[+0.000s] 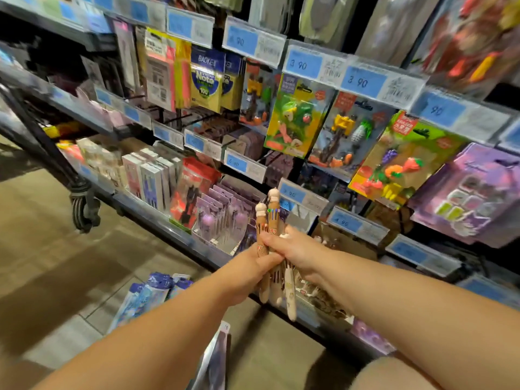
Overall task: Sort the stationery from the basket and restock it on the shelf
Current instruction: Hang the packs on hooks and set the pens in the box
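Shop aisle, tiled floor (56, 249); shelf (168, 227) of hung and boxed stationery, blue price tags (302, 64).
Pens (272, 218): brown bundle, cream toppers, held upright just before the lower shelf tier.
Left hand (247, 274): fingers curled round the bundle's lower half.
Right hand (299, 250): fingers curled round the same bundle, touching the left hand.
Blue packets (146, 296): below the left forearm.

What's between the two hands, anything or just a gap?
No gap: in the head view a bundle of brown pens runs between the left hand and right hand, both gripping it.
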A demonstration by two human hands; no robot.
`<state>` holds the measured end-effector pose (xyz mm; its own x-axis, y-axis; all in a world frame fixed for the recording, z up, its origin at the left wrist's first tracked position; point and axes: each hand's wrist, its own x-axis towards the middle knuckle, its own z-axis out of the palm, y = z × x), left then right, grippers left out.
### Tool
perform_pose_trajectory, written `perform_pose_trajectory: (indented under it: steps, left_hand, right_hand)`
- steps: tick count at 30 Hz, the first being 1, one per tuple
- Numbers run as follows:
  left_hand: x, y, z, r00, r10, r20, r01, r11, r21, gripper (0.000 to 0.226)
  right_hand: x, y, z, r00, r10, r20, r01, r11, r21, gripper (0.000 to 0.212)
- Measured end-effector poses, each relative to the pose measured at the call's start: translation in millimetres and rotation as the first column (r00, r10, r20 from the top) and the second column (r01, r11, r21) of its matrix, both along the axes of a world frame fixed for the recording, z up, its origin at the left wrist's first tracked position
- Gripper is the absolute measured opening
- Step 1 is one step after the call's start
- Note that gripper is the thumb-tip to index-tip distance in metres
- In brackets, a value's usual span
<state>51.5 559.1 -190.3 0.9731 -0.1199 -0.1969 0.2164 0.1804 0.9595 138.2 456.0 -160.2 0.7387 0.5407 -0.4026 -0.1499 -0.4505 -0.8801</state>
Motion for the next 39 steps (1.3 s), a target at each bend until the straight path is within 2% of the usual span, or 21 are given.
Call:
perform_pose_trajectory:
  steps: [2, 4, 5, 7, 8, 11, 13, 15, 18, 20, 21, 24, 25, 26, 29, 33, 35, 39]
  left_hand:
    - [1, -6, -5, 1.0, -0.008, -0.005, 0.008, 0.999, -0.041, 0.029]
    - [1, -9, -12, 1.0, 0.0, -0.015, -0.001, 0.997, -0.079, 0.024]
    - [2, -13, -17, 0.999, 0.014, -0.038, -0.017, 0.996, -0.093, 0.019]
    - [2, -20, -26, 0.996, 0.027, -0.086, -0.039, 0.99, -0.139, 0.013]
    - [3, -24, -29, 0.995, 0.022, -0.102, -0.038, 0.986, -0.16, 0.013]
    - [5, -39, -35, 0.993, -0.003, -0.117, -0.02, 0.98, -0.196, 0.02]
    - [8, -44, -41, 0.992, 0.019, -0.127, -0.042, 0.983, -0.18, 0.014]
    - [9, -47, -47, 0.987, 0.047, -0.153, -0.07, 0.986, -0.153, 0.007]
    - [5, -52, -55, 0.981, 0.096, -0.168, -0.119, 0.984, -0.134, 0.01]
    - [-2, -53, -56, 0.975, 0.125, -0.185, -0.146, 0.984, -0.099, 0.013]
    - [-5, -53, -57, 0.97, 0.142, -0.196, -0.16, 0.984, -0.079, 0.02]
    - [-13, -51, -65, 0.962, 0.16, -0.222, -0.174, 0.984, -0.043, 0.059]
    - [-14, -50, -66, 0.961, 0.163, -0.224, -0.175, 0.984, -0.038, 0.064]
    - [-14, -52, -65, 0.96, 0.166, -0.225, -0.178, 0.983, -0.037, 0.06]
    - [-8, -58, -65, 0.958, 0.163, -0.237, -0.174, 0.984, -0.026, 0.027]
    - [2, -71, -68, 0.959, 0.132, -0.252, -0.139, 0.99, -0.012, 0.016]
    - [6, -78, -69, 0.961, 0.1, -0.257, -0.109, 0.994, -0.02, 0.018]
    - [11, -86, -69, 0.964, 0.05, -0.261, -0.06, 0.998, -0.032, 0.048]
  right_hand:
    - [-2, -7, 2, 0.996, 0.036, 0.077, -0.026, 0.992, -0.12, 0.061]
    - [-5, -12, 5, 0.987, 0.095, 0.133, -0.062, 0.971, -0.231, 0.047]
    - [-6, -16, 4, 0.982, 0.116, 0.151, -0.068, 0.955, -0.289, 0.054]
    - [-7, -23, 0, 0.967, 0.199, 0.156, -0.12, 0.903, -0.412, 0.086]
    - [-7, -28, -2, 0.959, 0.236, 0.156, -0.138, 0.872, -0.47, 0.094]
    - [-5, -44, 4, 0.944, 0.288, 0.164, -0.132, 0.78, -0.611, 0.075]
    - [-1, -53, 11, 0.939, 0.294, 0.178, -0.103, 0.735, -0.67, 0.077]
    - [4, -62, 14, 0.932, 0.3, 0.204, -0.079, 0.715, -0.694, 0.07]
    - [12, -76, 15, 0.916, 0.315, 0.249, -0.041, 0.691, -0.722, 0.047]
    - [15, -84, 22, 0.908, 0.322, 0.266, -0.02, 0.67, -0.742, 0.039]
    - [16, -88, 25, 0.902, 0.333, 0.274, -0.012, 0.655, -0.755, 0.038]
    - [20, -104, 31, 0.897, 0.369, 0.243, -0.017, 0.577, -0.817, 0.036]
    - [21, -109, 33, 0.901, 0.368, 0.229, -0.017, 0.557, -0.83, 0.038]
    - [21, -115, 34, 0.907, 0.363, 0.213, -0.017, 0.537, -0.843, 0.04]
    - [23, -131, 38, 0.891, 0.409, 0.198, -0.01, 0.452, -0.892, 0.044]
    - [26, -157, 39, 0.892, 0.42, 0.169, -0.003, 0.38, -0.925, 0.034]
    - [28, -168, 39, 0.901, 0.391, 0.19, 0.027, 0.385, -0.922, 0.029]
    - [28, -183, 27, 0.895, 0.39, 0.216, 0.061, 0.372, -0.926, 0.023]
